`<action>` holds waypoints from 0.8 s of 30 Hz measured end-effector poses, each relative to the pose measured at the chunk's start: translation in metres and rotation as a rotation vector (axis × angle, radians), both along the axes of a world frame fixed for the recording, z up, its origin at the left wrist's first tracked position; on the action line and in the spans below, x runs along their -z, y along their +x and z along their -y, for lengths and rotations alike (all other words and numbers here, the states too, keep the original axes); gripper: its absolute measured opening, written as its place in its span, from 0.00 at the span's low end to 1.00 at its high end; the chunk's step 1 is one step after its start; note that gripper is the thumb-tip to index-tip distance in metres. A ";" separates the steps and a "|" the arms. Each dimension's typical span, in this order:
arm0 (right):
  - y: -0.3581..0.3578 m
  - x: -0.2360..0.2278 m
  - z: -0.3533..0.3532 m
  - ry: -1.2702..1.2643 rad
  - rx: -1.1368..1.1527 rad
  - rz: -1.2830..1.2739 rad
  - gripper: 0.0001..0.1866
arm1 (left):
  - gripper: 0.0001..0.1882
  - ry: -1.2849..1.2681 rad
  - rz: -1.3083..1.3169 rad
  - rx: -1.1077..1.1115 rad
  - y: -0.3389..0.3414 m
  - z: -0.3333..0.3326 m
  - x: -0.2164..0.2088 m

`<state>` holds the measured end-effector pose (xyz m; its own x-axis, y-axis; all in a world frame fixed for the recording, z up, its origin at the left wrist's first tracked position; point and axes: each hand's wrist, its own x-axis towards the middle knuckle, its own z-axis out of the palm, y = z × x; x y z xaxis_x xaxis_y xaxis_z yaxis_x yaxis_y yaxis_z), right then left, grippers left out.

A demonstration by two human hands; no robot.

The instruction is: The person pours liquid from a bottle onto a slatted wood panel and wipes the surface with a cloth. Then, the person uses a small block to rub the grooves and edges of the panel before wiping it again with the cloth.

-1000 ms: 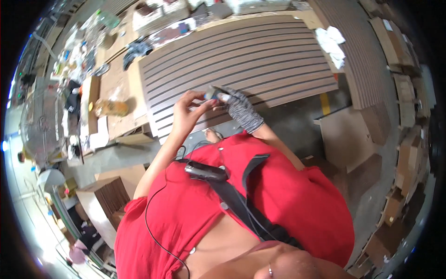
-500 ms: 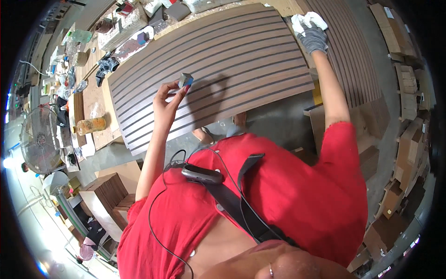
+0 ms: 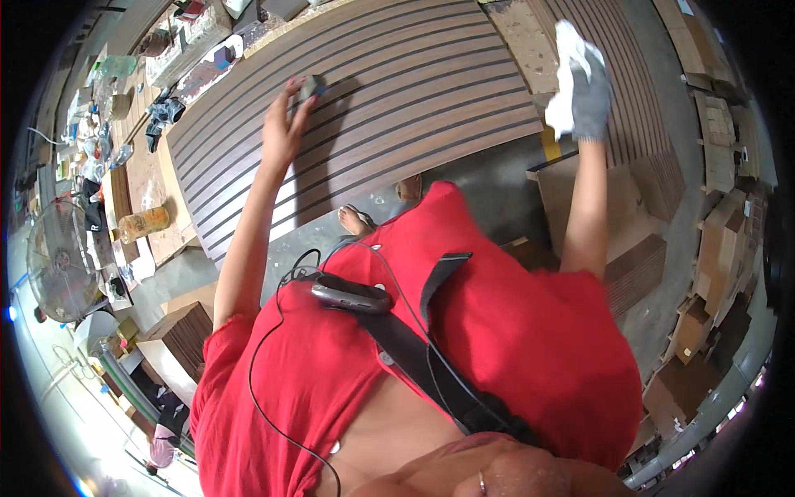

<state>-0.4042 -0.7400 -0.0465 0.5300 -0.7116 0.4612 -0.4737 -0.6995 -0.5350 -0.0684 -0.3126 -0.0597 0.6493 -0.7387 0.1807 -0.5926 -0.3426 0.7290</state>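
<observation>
Before me lies a brown wooden panel [image 3: 414, 108] with dark parallel grooves. My left hand [image 3: 281, 131], bare, pinches a small dark grey block [image 3: 311, 86] between thumb and fingers over the panel's left part. Whether the block touches the surface I cannot tell. A grey glove covers my right hand [image 3: 591, 101], which grips a crumpled white cloth [image 3: 566, 98] beyond the panel's right end. Part of the cloth hangs loose, and the glove hides some of it.
Under the panel's far right corner shows a worn wooden board [image 3: 523, 41]. More grooved panels [image 3: 638, 91] lie at right. A clear bottle with orange-brown contents [image 3: 144, 224] rests on the left bench near a fan [image 3: 62, 261]. Cardboard boxes [image 3: 719, 240] line the far right.
My left hand has moved farther out over the panel with the block. My right hand has come nearer and to the right, and the cloth hangs more spread out.
</observation>
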 end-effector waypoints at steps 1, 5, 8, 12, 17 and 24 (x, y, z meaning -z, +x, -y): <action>-0.017 -0.009 -0.031 0.043 0.008 0.053 0.21 | 0.19 -0.008 0.003 0.102 -0.003 0.012 -0.001; -0.071 0.022 -0.109 0.118 0.202 0.113 0.19 | 0.24 0.018 0.241 0.423 -0.035 0.055 -0.007; -0.063 0.042 -0.137 -0.150 0.219 -0.012 0.19 | 0.26 0.063 0.235 0.395 -0.035 0.074 0.022; -0.033 0.076 -0.154 -0.067 0.217 -0.055 0.20 | 0.25 0.012 0.286 0.392 -0.038 0.078 0.030; -0.015 0.090 -0.189 -0.013 0.388 0.102 0.25 | 0.25 0.062 0.277 0.341 -0.042 0.078 0.029; 0.032 0.080 -0.308 0.185 0.209 0.245 0.22 | 0.24 0.034 0.270 0.342 -0.039 0.076 0.034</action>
<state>-0.3725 -0.4315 -0.1264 0.2542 -0.8758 0.4103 -0.4378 -0.4825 -0.7586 -0.1075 -0.3886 -0.0941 0.2994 -0.9116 0.2818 -0.8438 -0.1151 0.5241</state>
